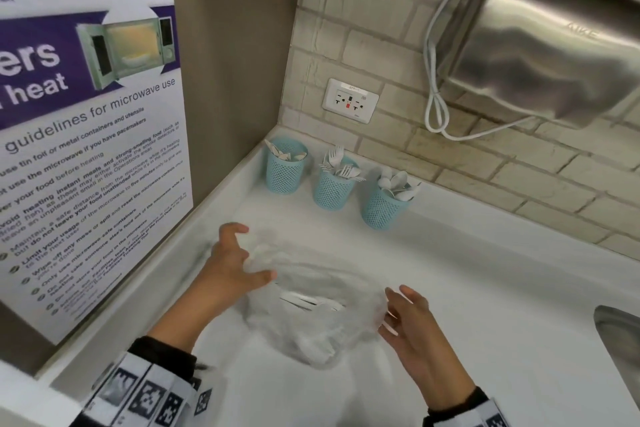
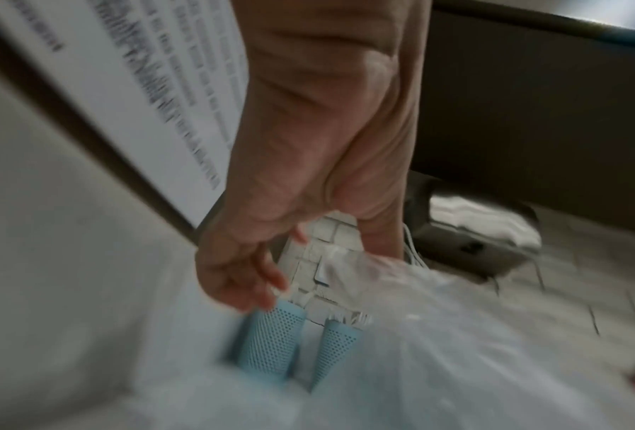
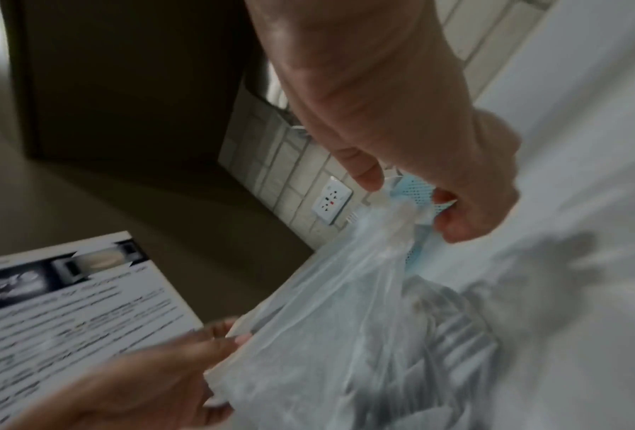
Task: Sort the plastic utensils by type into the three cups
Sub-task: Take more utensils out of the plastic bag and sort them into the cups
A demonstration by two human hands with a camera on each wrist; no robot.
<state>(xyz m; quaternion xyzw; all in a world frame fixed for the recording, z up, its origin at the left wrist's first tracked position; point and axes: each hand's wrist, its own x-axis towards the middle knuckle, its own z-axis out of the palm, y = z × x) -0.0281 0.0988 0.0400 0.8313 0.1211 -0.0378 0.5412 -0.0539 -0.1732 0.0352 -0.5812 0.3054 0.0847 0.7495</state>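
Three blue mesh cups stand in a row at the back of the white counter (image 1: 485,288): the left cup (image 1: 284,166) holds knives, the middle cup (image 1: 334,185) forks, the right cup (image 1: 384,204) spoons. A clear plastic bag (image 1: 311,322) lies in front of them with white utensils (image 1: 304,300) inside. My left hand (image 1: 249,253) grips the bag's left edge with curled fingers. My right hand (image 1: 398,308) pinches the right edge; in the right wrist view the bag (image 3: 345,320) rises into that pinch (image 3: 407,203). The left wrist view is blurred and shows two cups (image 2: 271,340).
A microwave guideline poster (image 1: 86,149) leans on the left wall at the counter's edge. On the brick backsplash hang a power outlet (image 1: 349,100) and a steel hand dryer (image 1: 540,45) with a looped cable. A metal sink (image 1: 620,340) opens at the right.
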